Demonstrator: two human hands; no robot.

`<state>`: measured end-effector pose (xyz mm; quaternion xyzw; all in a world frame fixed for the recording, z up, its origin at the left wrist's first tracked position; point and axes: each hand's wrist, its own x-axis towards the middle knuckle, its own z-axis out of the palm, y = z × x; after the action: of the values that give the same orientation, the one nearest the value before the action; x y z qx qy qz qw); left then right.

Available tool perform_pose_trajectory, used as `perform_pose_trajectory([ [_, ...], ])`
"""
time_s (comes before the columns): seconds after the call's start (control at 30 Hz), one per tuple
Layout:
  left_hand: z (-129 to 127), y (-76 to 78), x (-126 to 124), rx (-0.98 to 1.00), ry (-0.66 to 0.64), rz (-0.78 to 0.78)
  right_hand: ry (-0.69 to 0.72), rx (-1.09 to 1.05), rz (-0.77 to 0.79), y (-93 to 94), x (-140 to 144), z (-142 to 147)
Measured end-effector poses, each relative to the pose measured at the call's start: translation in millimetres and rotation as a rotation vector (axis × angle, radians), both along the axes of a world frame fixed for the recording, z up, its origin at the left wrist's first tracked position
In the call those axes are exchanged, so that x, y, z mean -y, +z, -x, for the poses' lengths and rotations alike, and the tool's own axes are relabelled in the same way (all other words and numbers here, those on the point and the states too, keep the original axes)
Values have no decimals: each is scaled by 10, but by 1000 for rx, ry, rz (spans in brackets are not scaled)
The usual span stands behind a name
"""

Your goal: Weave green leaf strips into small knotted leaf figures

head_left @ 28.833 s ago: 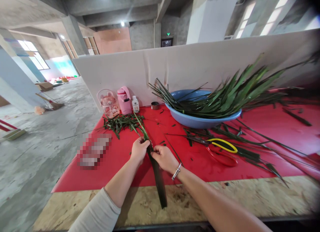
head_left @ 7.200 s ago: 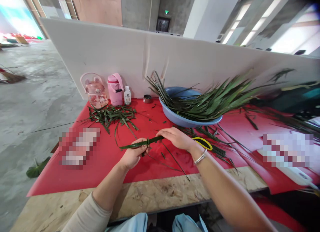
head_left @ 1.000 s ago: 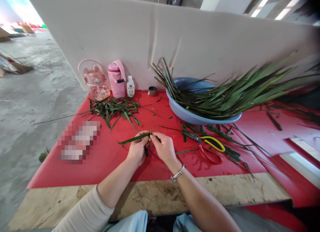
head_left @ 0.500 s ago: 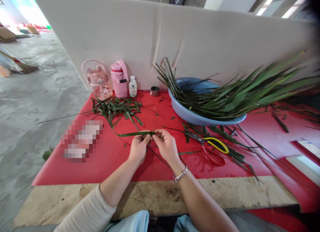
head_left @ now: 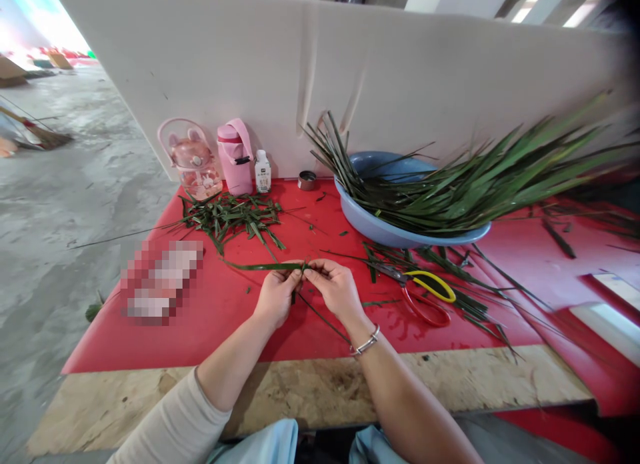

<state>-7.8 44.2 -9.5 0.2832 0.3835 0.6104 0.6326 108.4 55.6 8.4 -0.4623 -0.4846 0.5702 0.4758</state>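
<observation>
Pinched between my two hands is a green leaf strip (head_left: 255, 267), its long flat end reaching out to the left and a thin end trailing down to the right. My left hand (head_left: 277, 292) is closed on it with thumb and fingers. Right beside it, my right hand (head_left: 335, 285) pinches the same strip where it looks folded or knotted; the fingers hide the detail. Scissors (head_left: 413, 287) with one yellow and one red handle lie just right of my right hand. Cut leaf pieces (head_left: 233, 217) lie heaped beyond my left hand.
A blue basin (head_left: 410, 234) full of long green leaves (head_left: 465, 191) stands at the back right. Along the white panel (head_left: 225, 71) are a pink jug (head_left: 197, 167), a pink bottle (head_left: 236, 167), a small white bottle (head_left: 263, 173) and a tin (head_left: 307, 180). Red sheeting (head_left: 210, 347) covers the table.
My hands stay together on the leaf strip, with my right wrist shifted slightly to the right. The camera view has moved a little; the other things lie as before.
</observation>
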Motion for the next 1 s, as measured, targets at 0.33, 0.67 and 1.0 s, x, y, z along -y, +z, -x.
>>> perform_pose_trajectory([
  [0.33,-24,-31,16,6,-8,2,4,-166,110,-52,-49,-40],
  [0.67,-21,52,19,75,56,46,30,-58,-3,-30,-26,-7],
  [1.0,-2,164,49,203,-47,114,194,-2,-69,-34,-66,-93],
])
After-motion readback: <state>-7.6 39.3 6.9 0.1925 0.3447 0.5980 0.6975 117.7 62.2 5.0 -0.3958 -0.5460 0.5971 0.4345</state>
